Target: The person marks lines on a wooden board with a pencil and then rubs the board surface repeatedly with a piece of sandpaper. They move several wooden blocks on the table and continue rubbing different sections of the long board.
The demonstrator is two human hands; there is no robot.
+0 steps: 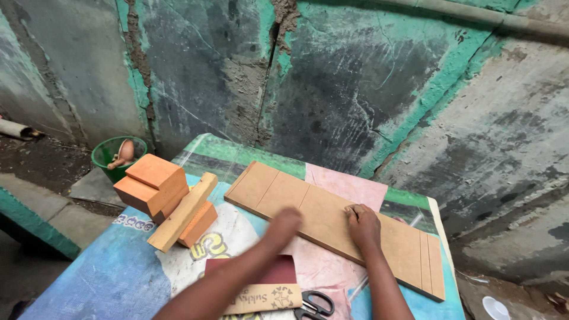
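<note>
A long flat brown board (pixel 278 192) with pencil lines across it lies slanted on the table. My right hand (pixel 363 226) rests on the board near its middle, fingers curled; I cannot make out whether they pinch something thin. My left hand (pixel 283 225) is blurred, hovering just above the board's near edge, and holds nothing. Under my left forearm lies a dark red sheet of sandpaper (pixel 278 274).
Several orange wooden blocks (pixel 155 184) and a pale wooden strip (pixel 184 211) are stacked at the table's left. Black-handled scissors (pixel 315 303) lie near the front edge. A printed cloth covers the table (pixel 112 272). A green bucket (pixel 109 155) stands on the ground by the cracked wall.
</note>
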